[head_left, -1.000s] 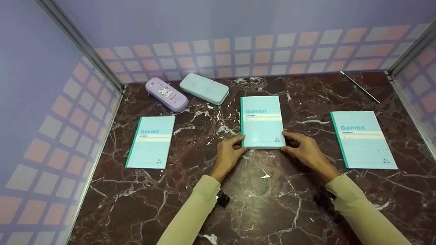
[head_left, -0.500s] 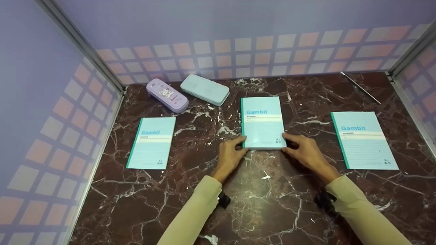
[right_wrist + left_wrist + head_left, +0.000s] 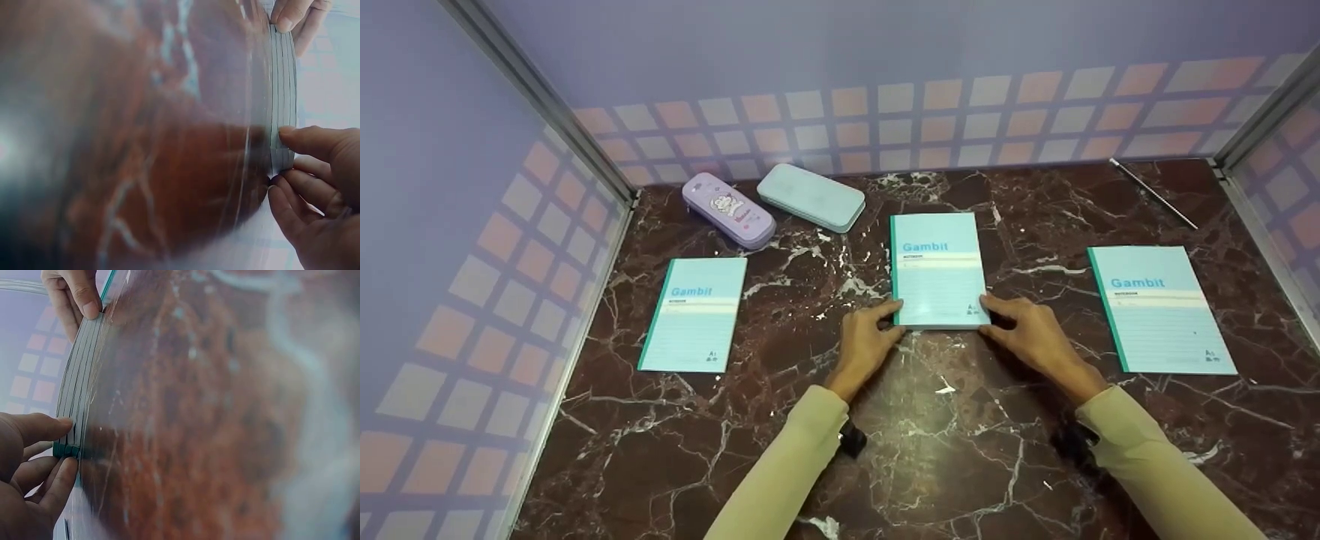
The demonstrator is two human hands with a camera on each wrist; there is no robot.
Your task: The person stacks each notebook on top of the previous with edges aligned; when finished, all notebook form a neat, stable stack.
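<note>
A stack of several light-blue notebooks (image 3: pixel 937 281) with green spines lies on the table in the middle of the head view, "Gambit" printed on its top cover. At its near left corner, my left hand (image 3: pixel 866 341) holds the edges between thumb and fingers. My right hand (image 3: pixel 1033 334) grips the near right corner the same way. The layered page edges of the notebook stack (image 3: pixel 84 368) show in the left wrist view, with the left thumb on the near face. The right wrist view shows the stack's (image 3: pixel 283 84) near face too, under the right thumb.
Another notebook (image 3: pixel 694 315) lies to the left, and one more notebook (image 3: pixel 1162 309) to the right. Behind are a purple pencil case (image 3: pixel 729 210), a pale green case (image 3: pixel 811 197) and a thin pencil-like stick (image 3: pixel 1153 193). Panels border the dark marbled table (image 3: pixel 945 450).
Both hands stay at the stack's near corners. The whole head view has shifted very slightly, and the notebooks keep their places.
</note>
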